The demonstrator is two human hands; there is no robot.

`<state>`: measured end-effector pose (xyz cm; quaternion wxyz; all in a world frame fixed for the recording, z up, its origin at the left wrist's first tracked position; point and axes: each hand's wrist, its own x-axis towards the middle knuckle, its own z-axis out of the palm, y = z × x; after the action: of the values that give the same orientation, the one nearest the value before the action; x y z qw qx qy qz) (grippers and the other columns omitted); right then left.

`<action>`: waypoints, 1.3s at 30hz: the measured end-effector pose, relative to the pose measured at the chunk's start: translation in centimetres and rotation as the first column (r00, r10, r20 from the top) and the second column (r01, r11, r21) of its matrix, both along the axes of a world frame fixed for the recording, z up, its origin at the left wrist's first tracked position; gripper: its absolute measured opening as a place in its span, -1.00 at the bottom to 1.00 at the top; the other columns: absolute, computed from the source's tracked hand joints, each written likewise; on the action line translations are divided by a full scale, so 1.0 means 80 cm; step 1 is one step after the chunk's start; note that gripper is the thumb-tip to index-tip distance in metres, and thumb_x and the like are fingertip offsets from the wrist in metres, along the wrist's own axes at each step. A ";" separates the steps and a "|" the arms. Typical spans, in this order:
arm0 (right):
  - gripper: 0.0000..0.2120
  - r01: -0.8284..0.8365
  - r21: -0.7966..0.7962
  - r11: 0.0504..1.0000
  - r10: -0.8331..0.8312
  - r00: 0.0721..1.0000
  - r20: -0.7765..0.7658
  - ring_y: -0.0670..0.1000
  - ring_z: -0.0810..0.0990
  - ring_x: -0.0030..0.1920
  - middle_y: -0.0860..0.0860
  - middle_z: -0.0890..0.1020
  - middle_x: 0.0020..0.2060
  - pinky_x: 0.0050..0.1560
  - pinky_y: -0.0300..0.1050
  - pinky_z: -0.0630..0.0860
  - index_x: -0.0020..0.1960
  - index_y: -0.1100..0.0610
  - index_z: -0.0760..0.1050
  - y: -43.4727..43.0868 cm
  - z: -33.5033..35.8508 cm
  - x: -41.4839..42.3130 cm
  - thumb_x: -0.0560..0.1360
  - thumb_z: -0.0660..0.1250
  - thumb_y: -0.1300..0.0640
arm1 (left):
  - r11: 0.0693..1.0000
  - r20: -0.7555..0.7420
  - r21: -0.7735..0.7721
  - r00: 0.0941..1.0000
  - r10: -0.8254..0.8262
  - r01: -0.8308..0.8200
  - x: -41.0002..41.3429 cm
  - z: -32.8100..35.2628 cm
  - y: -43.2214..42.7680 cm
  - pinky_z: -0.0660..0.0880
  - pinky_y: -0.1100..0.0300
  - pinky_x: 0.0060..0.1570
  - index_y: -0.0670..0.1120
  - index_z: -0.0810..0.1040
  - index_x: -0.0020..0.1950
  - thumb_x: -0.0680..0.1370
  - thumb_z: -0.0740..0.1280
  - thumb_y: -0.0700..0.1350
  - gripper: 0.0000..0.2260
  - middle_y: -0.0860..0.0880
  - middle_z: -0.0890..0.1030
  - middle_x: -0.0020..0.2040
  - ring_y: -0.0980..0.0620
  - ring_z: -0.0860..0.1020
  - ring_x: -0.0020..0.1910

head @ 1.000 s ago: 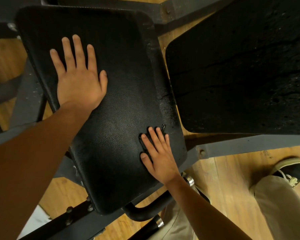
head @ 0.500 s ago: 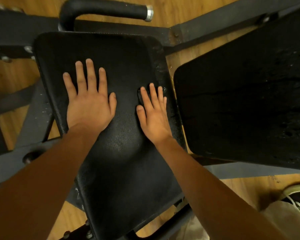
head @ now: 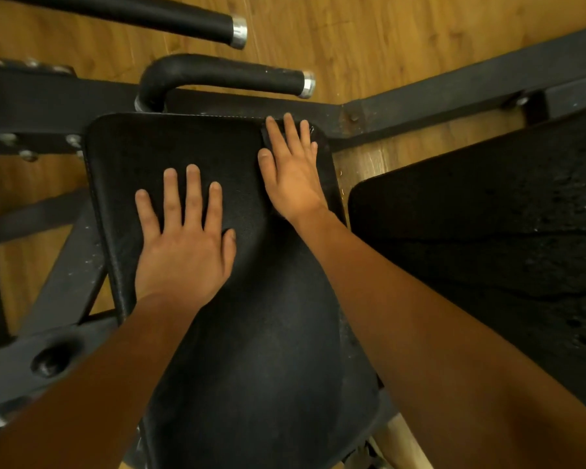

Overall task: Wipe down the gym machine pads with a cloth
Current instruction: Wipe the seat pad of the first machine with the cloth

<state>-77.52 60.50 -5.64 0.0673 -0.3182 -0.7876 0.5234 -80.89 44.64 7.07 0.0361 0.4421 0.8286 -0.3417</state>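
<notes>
Right hand (head: pixel 290 170), pressing a dark cloth (head: pixel 267 138) flat, has slid to the black textured vinyl pad (head: pixel 257 333)'s far corner; left hand (head: pixel 183 238), open-palmed, steadies it.

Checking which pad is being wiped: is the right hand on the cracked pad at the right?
No, the right hand lies flat on the seat pad, beside the left hand.

A warm brown wooden plank floor (head: pixel 369 35) lies beneath a dark grey steel machine frame (head: pixel 454 93). Two black rubber-gripped handles with silver end caps (head: pixel 224 77) project rightward; several round bolts (head: pixel 73 140), possibly rusted, stud the frame.
</notes>
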 end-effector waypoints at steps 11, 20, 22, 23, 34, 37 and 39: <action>-0.48 0.003 0.023 1.000 -0.003 0.999 -0.037 0.11 -0.10 0.65 0.09 0.10 0.65 0.62 0.10 -0.16 0.65 0.07 0.12 0.004 -0.004 0.000 0.73 0.06 -0.02 | 0.999 -0.001 0.033 1.000 -0.014 0.014 -0.001 -0.002 0.000 -0.09 -0.38 0.50 -0.15 0.06 0.65 0.65 -0.15 0.15 -0.36 -0.28 0.01 0.64 -0.32 -0.04 0.62; -0.47 0.001 -0.013 1.000 -0.001 0.999 -0.036 0.06 -0.13 0.66 0.06 0.07 0.66 0.61 0.04 -0.21 0.66 0.04 0.09 -0.035 0.000 0.048 0.73 0.08 -0.04 | 0.998 0.009 0.067 1.000 -0.011 0.011 -0.002 -0.004 0.000 -0.09 -0.39 0.50 -0.15 0.08 0.65 0.65 -0.11 0.14 -0.37 -0.28 0.01 0.64 -0.32 -0.04 0.62; -0.49 0.010 -0.008 1.000 -0.011 0.999 -0.049 0.09 -0.11 0.66 0.07 0.10 0.65 0.62 0.09 -0.17 0.65 0.05 0.12 -0.023 -0.003 0.032 0.74 0.08 -0.02 | 0.998 0.006 0.064 1.000 -0.012 0.012 -0.002 -0.004 -0.001 -0.10 -0.38 0.50 -0.15 0.07 0.65 0.66 -0.11 0.13 -0.38 -0.28 0.00 0.65 -0.32 -0.04 0.62; -0.49 0.017 -0.007 1.000 -0.018 0.999 -0.051 0.11 -0.10 0.66 0.08 0.11 0.65 0.62 0.12 -0.15 0.65 0.06 0.13 -0.015 -0.004 0.022 0.74 0.08 -0.02 | 0.998 0.002 0.062 1.000 -0.016 0.016 -0.001 -0.005 -0.001 -0.11 -0.38 0.50 -0.15 0.06 0.66 0.67 -0.11 0.11 -0.41 -0.28 0.00 0.65 -0.32 -0.05 0.62; -0.47 -0.040 -0.016 0.999 0.039 0.998 -0.040 0.07 -0.13 0.65 0.07 0.06 0.66 0.62 0.09 -0.16 0.66 0.07 0.09 -0.009 -0.002 0.029 0.74 0.08 -0.03 | 0.999 0.013 0.047 1.000 0.004 -0.005 -0.001 -0.004 0.001 -0.10 -0.39 0.50 -0.14 0.06 0.66 0.64 -0.16 0.15 -0.37 -0.27 -0.01 0.65 -0.32 -0.06 0.62; -0.44 -0.068 -0.022 0.997 0.067 0.997 -0.029 0.03 -0.19 0.65 0.03 0.00 0.67 0.63 0.05 -0.20 0.67 0.03 0.04 -0.042 0.005 0.065 0.73 0.08 -0.07 | 0.999 0.019 0.051 1.000 0.004 -0.005 -0.001 -0.005 0.002 -0.11 -0.39 0.50 -0.15 0.06 0.66 0.65 -0.15 0.14 -0.37 -0.28 -0.02 0.65 -0.32 -0.07 0.62; -0.43 -0.069 -0.027 0.997 0.069 0.998 -0.012 0.01 -0.22 0.65 0.02 -0.03 0.67 0.62 0.03 -0.23 0.67 0.02 0.02 -0.062 0.010 0.080 0.73 0.08 -0.08 | 0.999 0.024 0.053 1.000 0.000 -0.001 -0.002 -0.005 0.001 -0.13 -0.40 0.49 -0.15 0.04 0.66 0.65 -0.16 0.14 -0.37 -0.28 -0.04 0.65 -0.32 -0.09 0.62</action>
<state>-71.13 55.52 -4.88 0.0491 -0.2889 -0.7905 0.5378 -81.03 44.71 6.64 0.0343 0.4468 0.8369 -0.3143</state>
